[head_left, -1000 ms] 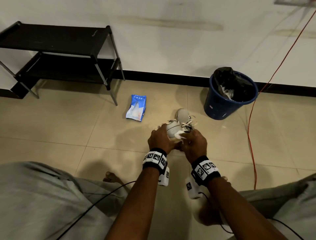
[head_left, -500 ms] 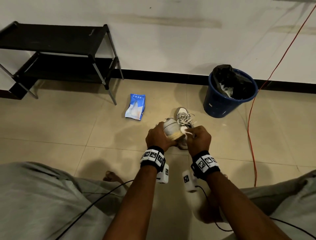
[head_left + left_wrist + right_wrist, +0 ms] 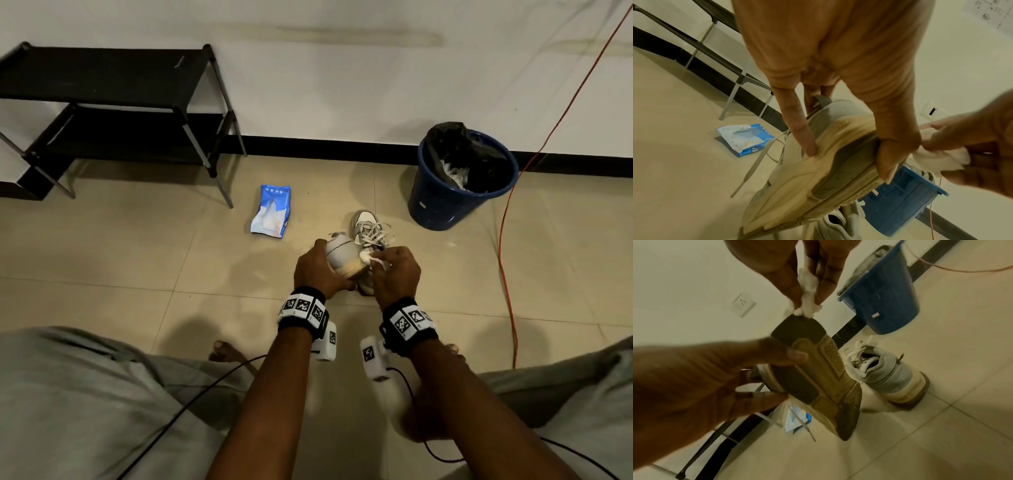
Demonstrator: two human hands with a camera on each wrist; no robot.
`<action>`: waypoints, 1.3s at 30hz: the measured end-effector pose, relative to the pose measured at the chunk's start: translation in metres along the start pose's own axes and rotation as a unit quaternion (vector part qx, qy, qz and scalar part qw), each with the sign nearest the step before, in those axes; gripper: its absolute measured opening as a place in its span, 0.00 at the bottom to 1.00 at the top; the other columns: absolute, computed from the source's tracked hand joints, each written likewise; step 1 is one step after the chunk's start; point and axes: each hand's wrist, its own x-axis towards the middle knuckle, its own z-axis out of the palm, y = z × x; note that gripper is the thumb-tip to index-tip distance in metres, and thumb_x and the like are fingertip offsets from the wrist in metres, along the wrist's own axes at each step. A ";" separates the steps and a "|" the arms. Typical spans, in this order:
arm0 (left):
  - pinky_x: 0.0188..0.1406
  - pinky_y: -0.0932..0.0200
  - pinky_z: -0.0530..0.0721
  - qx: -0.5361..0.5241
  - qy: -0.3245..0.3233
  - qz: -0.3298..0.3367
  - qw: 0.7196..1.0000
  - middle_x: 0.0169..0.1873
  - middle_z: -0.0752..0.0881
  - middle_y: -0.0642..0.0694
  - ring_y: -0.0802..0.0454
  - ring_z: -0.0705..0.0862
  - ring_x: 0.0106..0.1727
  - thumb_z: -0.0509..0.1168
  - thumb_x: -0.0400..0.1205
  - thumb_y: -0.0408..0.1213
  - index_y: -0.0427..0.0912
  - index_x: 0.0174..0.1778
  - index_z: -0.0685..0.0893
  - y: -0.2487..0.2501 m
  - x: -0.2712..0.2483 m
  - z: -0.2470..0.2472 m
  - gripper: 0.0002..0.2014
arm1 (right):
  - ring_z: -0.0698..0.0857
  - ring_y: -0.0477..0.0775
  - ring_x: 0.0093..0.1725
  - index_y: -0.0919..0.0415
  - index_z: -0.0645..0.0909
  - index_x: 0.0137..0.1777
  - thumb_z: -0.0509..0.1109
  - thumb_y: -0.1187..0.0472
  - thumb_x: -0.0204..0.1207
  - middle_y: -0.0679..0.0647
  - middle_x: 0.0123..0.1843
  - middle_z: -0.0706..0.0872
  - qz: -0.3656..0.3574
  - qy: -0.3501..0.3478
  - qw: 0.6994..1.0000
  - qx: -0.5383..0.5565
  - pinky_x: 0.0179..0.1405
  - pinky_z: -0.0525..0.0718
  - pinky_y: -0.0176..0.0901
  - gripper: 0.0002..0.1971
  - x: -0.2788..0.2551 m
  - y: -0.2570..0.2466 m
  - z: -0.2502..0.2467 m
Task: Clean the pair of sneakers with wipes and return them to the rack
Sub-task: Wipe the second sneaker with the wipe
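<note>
My left hand grips a grey-white sneaker off the floor by its heel end, toe pointing down. In the left wrist view a finger and the thumb clamp its tan sole. My right hand pinches a crumpled white wipe and presses it against the heel edge of the sole. The wipe shows between the right thumb and fingers. The second sneaker stands upright on the tiles just behind the hands, laces loose.
A blue pack of wipes lies on the floor left of the shoes. The black two-shelf rack stands by the wall at far left. A blue bin with a black liner is at right, with a red cable beside it.
The held sneaker has turned so its tan sole edge shows. The wipe has slid from the back of the heel toward its right side at the sole.
</note>
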 end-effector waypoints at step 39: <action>0.50 0.50 0.85 0.045 -0.054 -0.014 0.997 0.53 0.87 0.43 0.39 0.86 0.54 0.87 0.49 0.43 0.45 0.63 0.67 -0.004 -0.011 -0.016 0.49 | 0.87 0.59 0.40 0.56 0.90 0.42 0.70 0.64 0.71 0.58 0.40 0.90 0.015 -0.093 0.994 -0.045 0.44 0.84 0.42 0.07 0.017 -0.030 0.029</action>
